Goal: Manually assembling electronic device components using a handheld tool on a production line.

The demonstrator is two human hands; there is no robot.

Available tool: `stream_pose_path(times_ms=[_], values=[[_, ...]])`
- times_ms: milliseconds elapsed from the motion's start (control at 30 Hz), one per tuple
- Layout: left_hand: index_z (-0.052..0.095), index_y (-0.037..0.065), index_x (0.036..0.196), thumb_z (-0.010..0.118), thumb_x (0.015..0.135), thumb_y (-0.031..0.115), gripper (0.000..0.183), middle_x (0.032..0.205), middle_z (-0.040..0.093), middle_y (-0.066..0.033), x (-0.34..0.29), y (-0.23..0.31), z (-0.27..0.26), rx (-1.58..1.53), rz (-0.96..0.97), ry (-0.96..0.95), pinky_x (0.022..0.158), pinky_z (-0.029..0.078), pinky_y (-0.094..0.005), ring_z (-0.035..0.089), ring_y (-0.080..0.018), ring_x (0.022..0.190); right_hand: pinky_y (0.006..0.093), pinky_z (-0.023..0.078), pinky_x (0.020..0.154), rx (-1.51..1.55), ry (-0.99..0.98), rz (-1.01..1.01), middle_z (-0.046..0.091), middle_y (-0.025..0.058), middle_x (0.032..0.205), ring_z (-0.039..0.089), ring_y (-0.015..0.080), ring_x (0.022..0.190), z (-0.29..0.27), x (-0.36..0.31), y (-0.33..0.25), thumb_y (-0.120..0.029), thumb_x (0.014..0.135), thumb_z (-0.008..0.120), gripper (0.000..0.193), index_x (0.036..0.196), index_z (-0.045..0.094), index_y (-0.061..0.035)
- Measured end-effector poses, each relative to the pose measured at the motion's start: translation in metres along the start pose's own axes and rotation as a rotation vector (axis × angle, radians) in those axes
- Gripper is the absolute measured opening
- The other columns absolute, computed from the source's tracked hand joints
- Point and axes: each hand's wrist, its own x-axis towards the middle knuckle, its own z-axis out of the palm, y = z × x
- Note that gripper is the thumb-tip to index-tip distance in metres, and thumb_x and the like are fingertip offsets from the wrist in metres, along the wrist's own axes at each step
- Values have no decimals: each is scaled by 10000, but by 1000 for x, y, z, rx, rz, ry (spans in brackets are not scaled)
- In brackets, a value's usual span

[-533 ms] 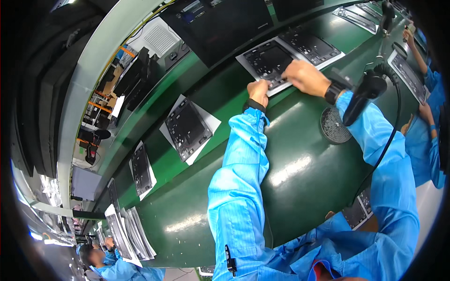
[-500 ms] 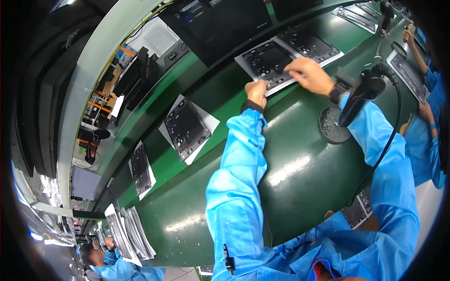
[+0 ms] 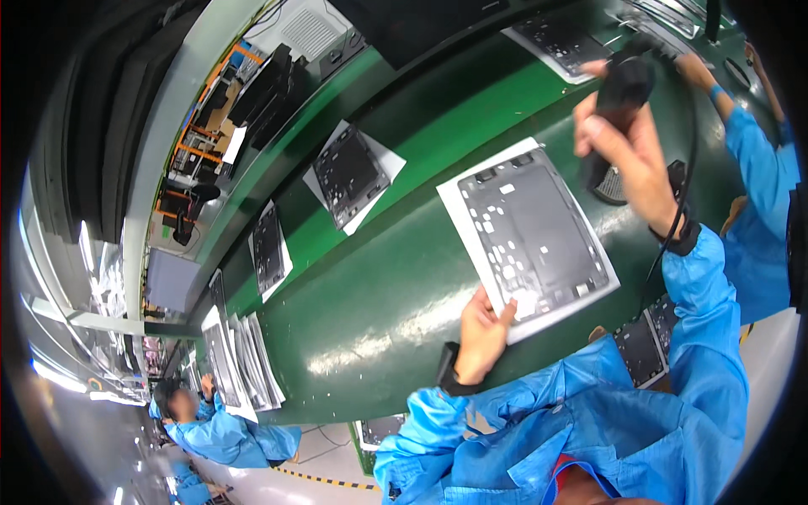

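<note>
A dark grey tablet-like panel (image 3: 551, 227) with small white patches rests on a white sheet (image 3: 453, 202), tilted, in front of me. My left hand (image 3: 483, 337) grips the sheet and panel at their near left corner, thumb on top. Above and right of the panel, my right hand (image 3: 631, 156) is wrapped round a black handheld scanner (image 3: 627, 80), which has a cable. Below this hand, partly hidden, sits a round perforated disc (image 3: 609, 187) on the table.
Similar panels on white sheets lie along the green strip, including one panel (image 3: 349, 178) left and another panel (image 3: 555, 42) at the far right. A stack of sheets (image 3: 252, 362) stands far left. A co-worker's blue sleeve (image 3: 753, 147) is at the right.
The panel and its sheet have come from the far strip to the table nearer me. My left hand drew back with them; my right hand let go and took up the scanner.
</note>
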Motion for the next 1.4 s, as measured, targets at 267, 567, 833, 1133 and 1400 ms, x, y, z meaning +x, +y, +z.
stream_pose_path(times_ms=[267, 567, 833, 1133, 1400], values=[[515, 6, 1394, 796, 829, 124, 642, 1187, 554, -197, 13, 43, 25, 1119, 744, 178, 899, 461, -445, 589, -342, 1025, 244, 435, 538, -105, 363, -65, 541, 8, 731, 505, 81, 569, -82, -5, 49, -233, 1050, 636, 234, 1147, 545, -41], [723, 22, 974, 795, 814, 79, 185, 916, 655, -115, 169, 34, 31, 926, 840, -41, 819, 485, -396, 605, -301, 891, 253, 404, 445, -23, 426, -65, 519, 5, 634, 482, 83, 473, -113, 1, 82, -194, 1043, 637, 171, 1043, 534, -57], [722, 15, 980, 804, 807, 36, 193, 939, 664, -118, 175, 20, 29, 858, 790, -131, 760, 498, -365, 598, -276, 873, 253, 409, 459, -115, 403, -17, 501, 12, 646, 478, 87, 487, -130, 2, 111, -224, 1059, 601, 206, 989, 500, -59], [712, 19, 993, 806, 795, 34, 221, 918, 645, -114, 180, 18, 32, 870, 788, -134, 754, 492, -365, 588, -264, 870, 241, 402, 461, -178, 400, 17, 473, 10, 650, 456, 79, 483, -129, 1, 108, -248, 1088, 539, 247, 947, 465, -58], [710, 19, 989, 801, 798, 37, 212, 917, 644, -113, 179, 18, 32, 878, 798, -136, 753, 491, -363, 586, -264, 869, 238, 400, 458, -203, 344, 35, 471, 7, 652, 444, 67, 481, -130, -2, 108, -244, 1090, 534, 251, 937, 463, -58]])
